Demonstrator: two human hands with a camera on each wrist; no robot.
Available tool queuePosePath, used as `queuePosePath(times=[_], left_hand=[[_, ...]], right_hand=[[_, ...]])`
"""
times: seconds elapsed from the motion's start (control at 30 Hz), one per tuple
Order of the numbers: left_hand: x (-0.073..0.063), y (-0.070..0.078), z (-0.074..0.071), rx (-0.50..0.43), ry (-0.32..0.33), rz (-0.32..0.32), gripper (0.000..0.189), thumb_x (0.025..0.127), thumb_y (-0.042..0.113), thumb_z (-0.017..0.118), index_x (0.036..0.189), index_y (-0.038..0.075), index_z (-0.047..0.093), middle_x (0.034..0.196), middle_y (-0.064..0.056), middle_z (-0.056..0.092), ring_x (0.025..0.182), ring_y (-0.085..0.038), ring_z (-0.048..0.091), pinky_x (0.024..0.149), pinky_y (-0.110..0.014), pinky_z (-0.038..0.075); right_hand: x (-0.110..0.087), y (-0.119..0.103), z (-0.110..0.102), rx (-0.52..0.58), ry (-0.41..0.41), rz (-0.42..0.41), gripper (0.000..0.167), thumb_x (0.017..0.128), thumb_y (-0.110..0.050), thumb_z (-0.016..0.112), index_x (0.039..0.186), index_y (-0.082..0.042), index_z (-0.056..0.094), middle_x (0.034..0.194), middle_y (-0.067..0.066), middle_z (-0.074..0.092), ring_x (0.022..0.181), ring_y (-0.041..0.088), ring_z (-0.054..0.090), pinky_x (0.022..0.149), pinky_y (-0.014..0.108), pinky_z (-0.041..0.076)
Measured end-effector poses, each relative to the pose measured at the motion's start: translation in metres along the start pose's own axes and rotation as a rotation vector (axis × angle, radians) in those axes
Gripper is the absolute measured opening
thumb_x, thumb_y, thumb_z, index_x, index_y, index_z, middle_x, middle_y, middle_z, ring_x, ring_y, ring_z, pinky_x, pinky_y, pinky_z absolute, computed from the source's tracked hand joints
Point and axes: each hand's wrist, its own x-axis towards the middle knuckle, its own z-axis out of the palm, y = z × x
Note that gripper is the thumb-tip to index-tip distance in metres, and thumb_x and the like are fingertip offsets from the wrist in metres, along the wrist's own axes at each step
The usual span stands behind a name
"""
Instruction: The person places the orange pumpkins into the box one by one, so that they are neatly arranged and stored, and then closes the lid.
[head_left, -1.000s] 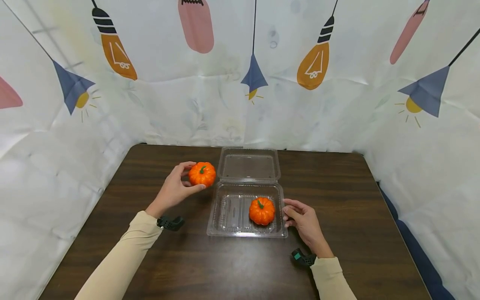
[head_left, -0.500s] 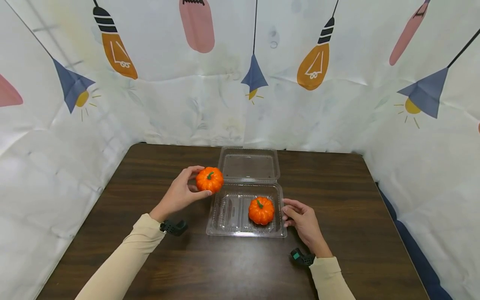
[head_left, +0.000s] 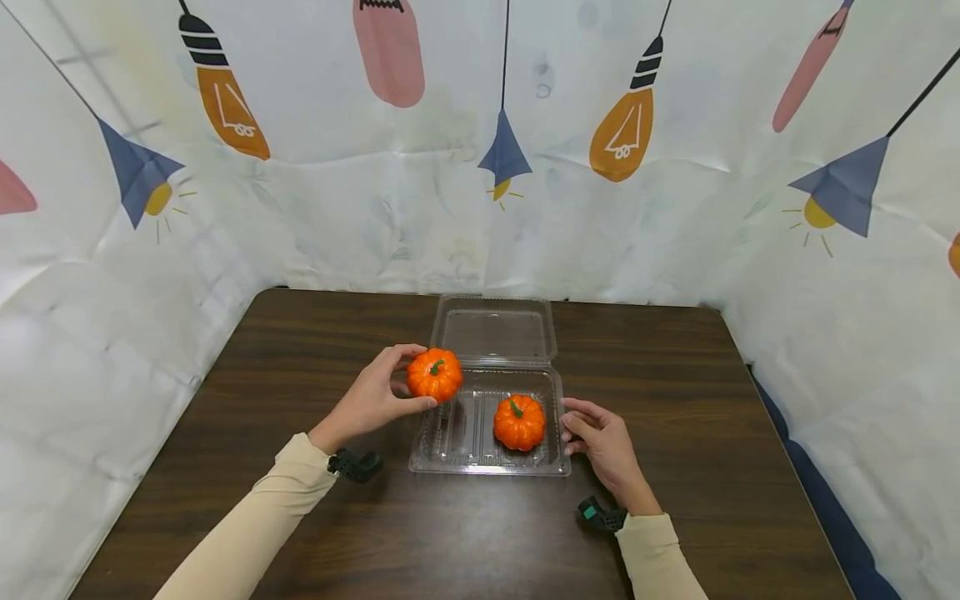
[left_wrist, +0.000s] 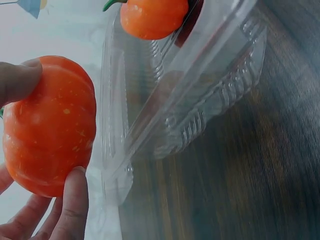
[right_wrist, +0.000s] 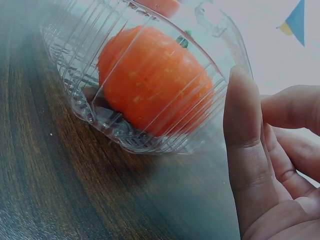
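Your left hand (head_left: pixel 375 398) grips a pumpkin (head_left: pixel 437 375) over the clear container's (head_left: pixel 480 467) far-left corner; a slack grip could drop it askew. I can't tell whether your right hand (head_left: pixel 602 440) pinches the right edge.

The head camera is looking forward and down from above the table (head_left: pixel 645 358), sitting farthest back and taking in the open clear container (head_left: pixel 478 433) with the patterned cloth (head_left: pixel 450 242) beyond. The wrist cameras are peering in tilted and close — the left past a held pumpkin (left_wrist: pixel 52 125), the right through the container's side wall — and both are sharing the inner pumpkin (head_left: pixel 519 422) with the head view.
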Motion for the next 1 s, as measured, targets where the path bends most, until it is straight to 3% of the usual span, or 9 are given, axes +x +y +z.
queuePosePath(times=[0.2,0.57,1.0], left_hand=[[0.0,0.004,0.007,-0.024,-0.035,0.025,0.079,0.08,0.024,0.091,0.145,0.01,0.048,0.145,-0.015,0.052,0.113,-0.032,0.069,0.088,-0.035,0.064],[0.004,0.01,0.016,-0.012,-0.096,0.042,0.078,0.079,0.024,0.092,0.144,0.013,0.05,0.143,-0.013,0.054,0.124,-0.033,0.062,0.089,-0.037,0.064],[0.013,0.013,0.027,0.046,-0.185,0.036,0.076,0.08,0.027,0.091,0.143,0.013,0.052,0.139,-0.009,0.057,0.123,-0.027,0.063,0.082,-0.021,0.061]], right_hand=[[0.0,0.0,0.001,0.004,-0.001,-0.001,0.049,0.099,-0.014,0.07,0.14,0.009,0.055,0.088,-0.006,0.073,0.07,0.009,0.064,0.06,0.023,0.061],[0.001,0.001,0.0,0.004,0.004,0.002,0.048,0.099,-0.014,0.07,0.139,0.009,0.056,0.09,-0.006,0.072,0.071,0.009,0.065,0.061,0.023,0.062],[0.001,0.0,0.001,0.008,0.0,-0.004,0.049,0.099,-0.013,0.07,0.14,0.01,0.055,0.089,-0.006,0.072,0.071,0.009,0.065,0.061,0.023,0.062]])
